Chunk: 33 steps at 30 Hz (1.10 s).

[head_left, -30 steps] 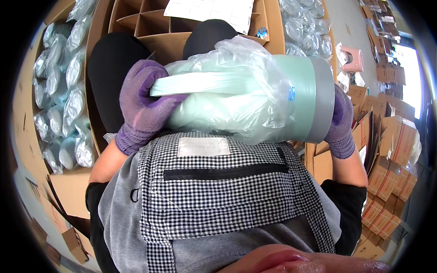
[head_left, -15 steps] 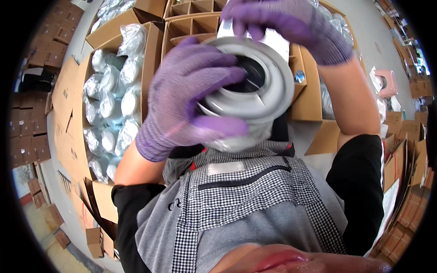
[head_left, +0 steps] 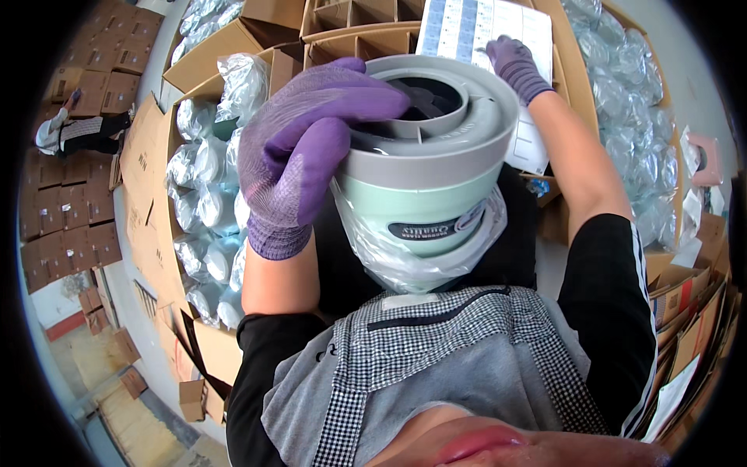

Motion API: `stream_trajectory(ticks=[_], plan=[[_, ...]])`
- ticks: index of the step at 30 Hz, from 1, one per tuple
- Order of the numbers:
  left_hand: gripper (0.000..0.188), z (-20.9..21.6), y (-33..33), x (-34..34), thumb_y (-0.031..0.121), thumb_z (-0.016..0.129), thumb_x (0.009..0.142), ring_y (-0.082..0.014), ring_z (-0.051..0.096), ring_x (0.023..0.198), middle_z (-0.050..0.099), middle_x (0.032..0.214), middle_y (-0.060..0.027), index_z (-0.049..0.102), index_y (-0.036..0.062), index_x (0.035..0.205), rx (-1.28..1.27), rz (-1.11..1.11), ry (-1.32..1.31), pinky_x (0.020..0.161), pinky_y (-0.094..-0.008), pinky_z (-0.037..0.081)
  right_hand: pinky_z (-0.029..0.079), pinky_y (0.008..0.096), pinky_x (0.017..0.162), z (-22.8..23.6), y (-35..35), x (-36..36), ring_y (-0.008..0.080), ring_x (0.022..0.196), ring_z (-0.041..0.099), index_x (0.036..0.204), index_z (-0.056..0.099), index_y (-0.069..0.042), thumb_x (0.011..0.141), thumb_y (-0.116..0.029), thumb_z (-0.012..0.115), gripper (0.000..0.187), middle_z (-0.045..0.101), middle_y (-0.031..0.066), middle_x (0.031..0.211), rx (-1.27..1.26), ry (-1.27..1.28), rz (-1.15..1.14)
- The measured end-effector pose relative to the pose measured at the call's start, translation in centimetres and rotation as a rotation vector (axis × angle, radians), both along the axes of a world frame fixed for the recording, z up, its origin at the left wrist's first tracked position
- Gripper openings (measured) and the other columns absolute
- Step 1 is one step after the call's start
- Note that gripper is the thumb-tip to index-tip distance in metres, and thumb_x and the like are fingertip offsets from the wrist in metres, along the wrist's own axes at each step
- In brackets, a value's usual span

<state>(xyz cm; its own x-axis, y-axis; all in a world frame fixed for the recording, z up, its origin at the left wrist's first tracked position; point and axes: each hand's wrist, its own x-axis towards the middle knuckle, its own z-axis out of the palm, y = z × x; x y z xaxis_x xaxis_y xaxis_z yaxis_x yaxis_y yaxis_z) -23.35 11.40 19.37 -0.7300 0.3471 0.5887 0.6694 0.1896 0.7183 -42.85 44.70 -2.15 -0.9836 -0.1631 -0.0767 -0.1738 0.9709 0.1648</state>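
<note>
My left hand [head_left: 307,144] wraps around the grey rim of a mint-green round container [head_left: 416,202], its fingertips curled into the dark centre opening. Clear plastic film hangs around the container's lower part, and a dark oval label is on its side. The container is held above my lap, its grey end tilted up toward me. Farther off to the right, my right hand [head_left: 515,66] touches a white sheet with rows of printed labels [head_left: 459,31]. Its fingers look slightly bent and apart. Both hands wear purple knit gloves.
At left stands a carton [head_left: 175,233] filled with plastic-wrapped containers [head_left: 210,159]; another row of wrapped containers [head_left: 630,117] is at right. Divided cartons [head_left: 362,47] lie under the sheet. Flattened cardboard [head_left: 692,311] leans at far right. Another person [head_left: 82,132] is at far left near stacked boxes.
My right hand has moved from above the container to the label sheet. The container has turned so its green side and dark label show; my left hand keeps hold of it.
</note>
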Motion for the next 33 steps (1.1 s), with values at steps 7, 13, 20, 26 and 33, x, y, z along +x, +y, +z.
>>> stream_trajectory(ticks=[7,13,20,26,33], plan=[[0.034,-3.9,-1.1,-1.0,0.023,0.067,0.083,-0.0226,0.066,0.101,0.073,0.105,-0.0127,0.076,-0.0037,0.101,0.234,0.048,-0.244,0.094,-0.0345,0.050,0.051,0.0309,0.089,14.9,-2.6,18.7,0.0155,0.094,0.062,0.121,0.063,0.000,0.106,-0.021,0.052,0.028,0.067,0.0051,0.106,-1.521,-0.287,0.338],[0.032,-4.4,0.1,-1.0,0.024,0.066,0.090,-0.0213,0.065,0.103,0.073,0.104,-0.0116,0.076,-0.0035,0.102,0.309,0.022,-0.197,0.097,-0.0358,0.048,0.054,0.0337,0.081,16.2,-4.2,24.8,0.0253,0.085,0.067,0.107,0.066,0.001,0.102,-0.022,0.058,0.025,0.067,0.0127,0.092,-1.254,-0.190,0.285],[0.031,-4.3,-0.1,-0.4,0.024,0.065,0.093,-0.0206,0.064,0.108,0.073,0.104,-0.0119,0.076,-0.0031,0.103,0.339,0.000,-0.153,0.098,-0.0353,0.047,0.055,0.0352,0.076,18.1,-6.0,26.5,0.0242,0.080,0.069,0.106,0.068,0.000,0.100,-0.028,0.064,0.029,0.068,0.0128,0.084,-1.315,-0.211,0.215],[0.029,-3.9,0.6,0.0,0.022,0.066,0.092,-0.0201,0.064,0.106,0.072,0.103,-0.0106,0.076,-0.0037,0.100,0.313,0.079,-0.166,0.097,-0.0342,0.047,0.053,0.0330,0.063,18.1,-7.0,26.3,0.0199,0.064,0.064,0.094,0.070,-0.002,0.092,-0.034,0.076,0.033,0.063,0.0083,0.071,-1.290,-0.130,0.130],[0.028,-3.8,0.8,0.4,0.019,0.064,0.090,-0.0206,0.064,0.105,0.072,0.105,-0.0115,0.076,-0.0046,0.100,0.333,0.095,-0.189,0.097,-0.0340,0.048,0.047,0.0256,0.055,19.9,-2.9,26.5,0.0083,0.060,0.057,0.103,0.070,-0.004,0.092,-0.022,0.075,0.022,0.063,0.0022,0.073,-1.589,0.085,0.472]])
